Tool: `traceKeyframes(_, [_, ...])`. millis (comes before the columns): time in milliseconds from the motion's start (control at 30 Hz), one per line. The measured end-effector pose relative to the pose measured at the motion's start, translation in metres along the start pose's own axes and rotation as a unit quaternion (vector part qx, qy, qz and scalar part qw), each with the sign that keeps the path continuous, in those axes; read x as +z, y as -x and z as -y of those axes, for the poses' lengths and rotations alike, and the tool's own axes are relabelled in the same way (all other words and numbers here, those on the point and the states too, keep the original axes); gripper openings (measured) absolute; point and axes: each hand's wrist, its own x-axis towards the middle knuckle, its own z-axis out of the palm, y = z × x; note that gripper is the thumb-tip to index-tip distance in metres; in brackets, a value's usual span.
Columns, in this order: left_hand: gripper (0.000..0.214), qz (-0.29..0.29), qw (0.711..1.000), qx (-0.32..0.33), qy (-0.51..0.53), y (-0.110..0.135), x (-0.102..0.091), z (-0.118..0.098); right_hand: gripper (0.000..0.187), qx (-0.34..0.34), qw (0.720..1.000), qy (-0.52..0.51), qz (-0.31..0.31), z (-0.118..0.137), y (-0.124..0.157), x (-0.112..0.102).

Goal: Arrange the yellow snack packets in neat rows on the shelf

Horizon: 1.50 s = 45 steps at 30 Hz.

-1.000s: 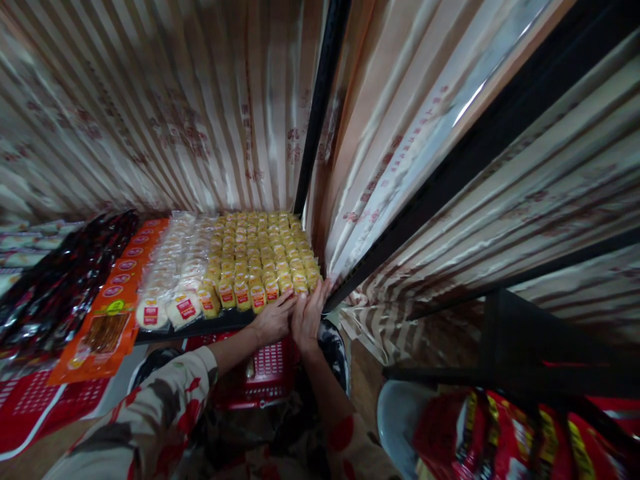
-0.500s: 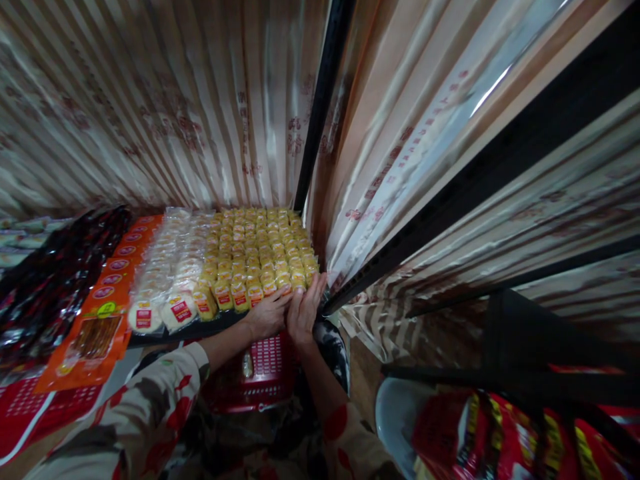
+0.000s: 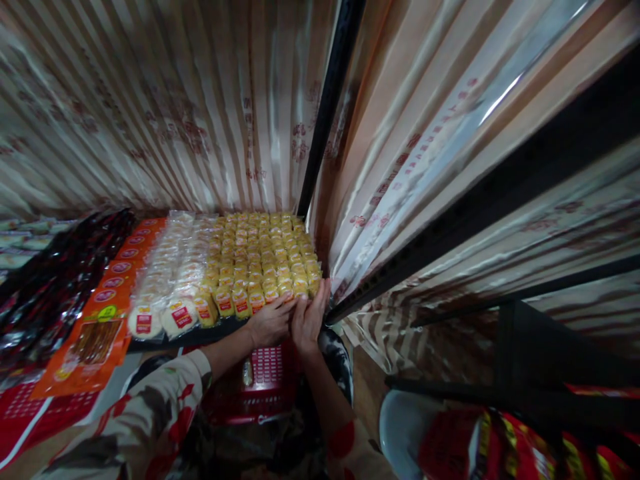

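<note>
Rows of small yellow packets with red labels (image 3: 260,257) fill the right end of a dark shelf (image 3: 200,333). My left hand (image 3: 270,321) rests against the front row, fingers stretched toward the right. My right hand (image 3: 309,315) lies flat beside it, fingers extended up against the packets at the shelf's right corner. Both hands touch the front packets and grip nothing that I can see. The two hands touch each other.
White round packets with red labels (image 3: 167,293) lie left of the yellow ones, then orange packs (image 3: 100,320) and dark packs (image 3: 55,280). A red basket (image 3: 265,383) sits below my hands. A black upright post (image 3: 325,113) and striped bags stand behind. Red bags (image 3: 500,440) lie lower right.
Both hands stay pressed at the front right packets; only the view shifts slightly.
</note>
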Motion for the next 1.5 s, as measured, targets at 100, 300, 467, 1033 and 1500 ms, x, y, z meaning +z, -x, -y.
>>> traceKeyframes(100, [0.037, 0.005, 1.0, 0.0, -0.007, 0.001, 0.001, -0.001, 0.056, -0.004, 1.0, 0.007, -0.004, -0.001, -0.001, -0.002])
traceKeyframes(300, [0.038, 0.016, 1.0, 0.003, 0.0, 0.001, -0.001, -0.001, 0.056, -0.005, 1.0, 0.003, 0.003, -0.001, 0.002, -0.005])
traceKeyframes(467, [0.038, 0.047, 0.999, -0.003, 0.01, 0.0, -0.008, 0.0, 0.054, -0.023, 1.0, 0.003, 0.011, -0.002, 0.019, -0.011])
traceKeyframes(1033, [0.042, -0.008, 1.0, 0.018, -0.018, 0.004, -0.008, -0.002, 0.052, -0.08, 0.996, -0.003, 0.043, -0.015, 0.057, -0.022])
traceKeyframes(1500, [0.041, 0.002, 0.999, -0.023, -0.044, 0.027, -0.023, -0.031, 0.047, -0.093, 0.994, -0.005, 0.061, -0.014, 0.067, -0.028])
